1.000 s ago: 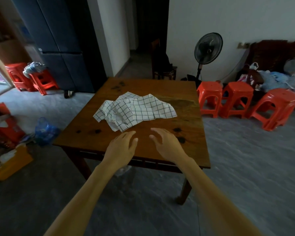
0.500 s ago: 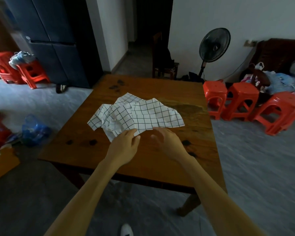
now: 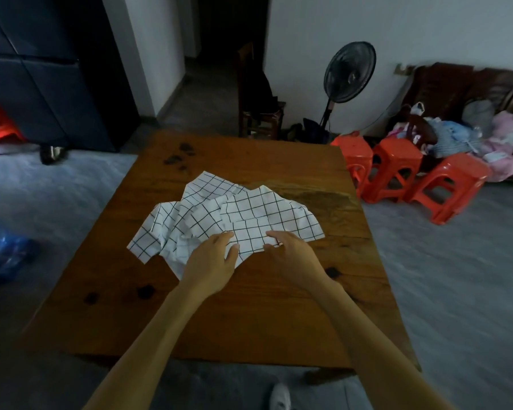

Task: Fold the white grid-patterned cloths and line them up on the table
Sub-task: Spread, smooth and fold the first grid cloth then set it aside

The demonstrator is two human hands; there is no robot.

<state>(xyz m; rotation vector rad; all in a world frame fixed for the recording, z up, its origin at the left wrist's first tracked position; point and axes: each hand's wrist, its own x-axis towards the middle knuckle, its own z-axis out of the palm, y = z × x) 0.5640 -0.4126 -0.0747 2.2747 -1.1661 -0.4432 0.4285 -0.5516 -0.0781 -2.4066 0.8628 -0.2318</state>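
Several crumpled white grid-patterned cloths (image 3: 219,214) lie overlapping in a heap at the middle of the wooden table (image 3: 249,315). My left hand (image 3: 211,261) reaches onto the heap's near edge, and a bit of the top cloth shows between its thumb and fingers. Just to its right, my right hand (image 3: 293,258) pinches the same near edge with curled fingertips. How many cloths the heap holds is hidden by the overlap.
Three red plastic stools (image 3: 397,173) stand right of the table, with a standing fan (image 3: 348,75) and a wooden chair (image 3: 258,113) behind it. A dark fridge (image 3: 42,84) is at far left. A blue bag (image 3: 3,253) lies on the floor to the left.
I have come closer to the table. Both hands moved forward from the near table edge onto the heap and took hold of the top cloth's near edge.
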